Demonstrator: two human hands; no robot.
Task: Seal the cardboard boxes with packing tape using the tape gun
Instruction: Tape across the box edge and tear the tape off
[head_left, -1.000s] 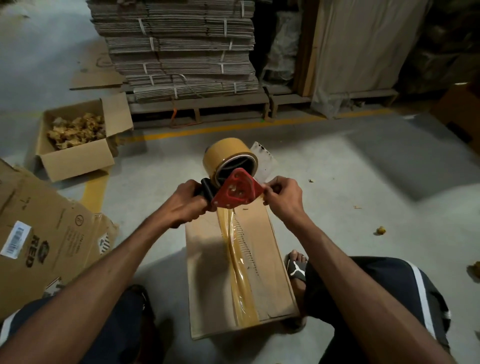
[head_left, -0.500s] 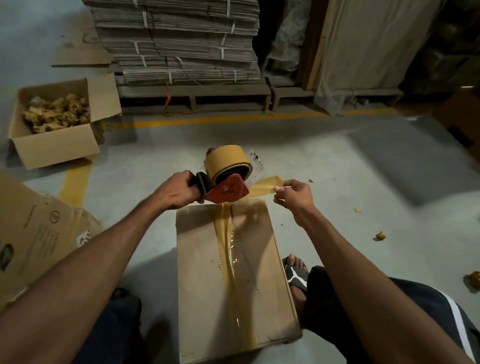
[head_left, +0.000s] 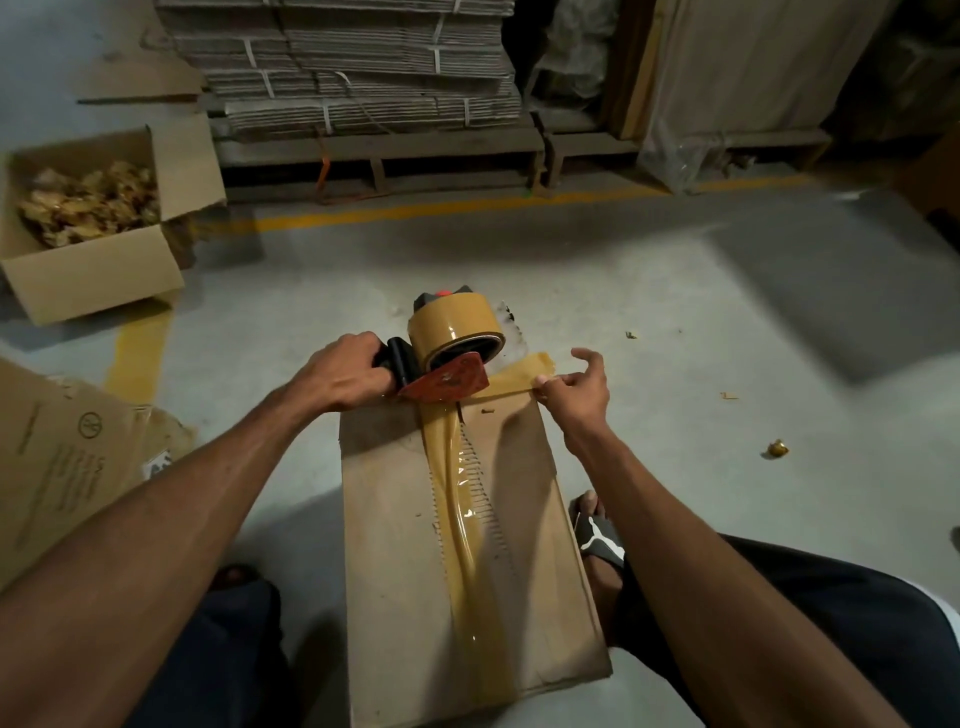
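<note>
My left hand (head_left: 340, 375) grips tape gun (head_left: 441, 358) w/ fingers curled; right hand (head_left: 576, 391) pinches tape strip (head_left: 514, 375); box (head_left: 462, 561) long axis runs away from me.

A flat brown cardboard box (head_left: 467, 561) lies on the floor at six o'clock, long side running toward twelve. A wrinkled strip of glossy tan packing tape (head_left: 462, 525) runs along its centre seam. At the box's twelve o'clock edge sits the tape gun (head_left: 441, 358), with a red plate, black handle and tan roll; a loose tape end (head_left: 514, 376) stretches toward three o'clock.
</note>
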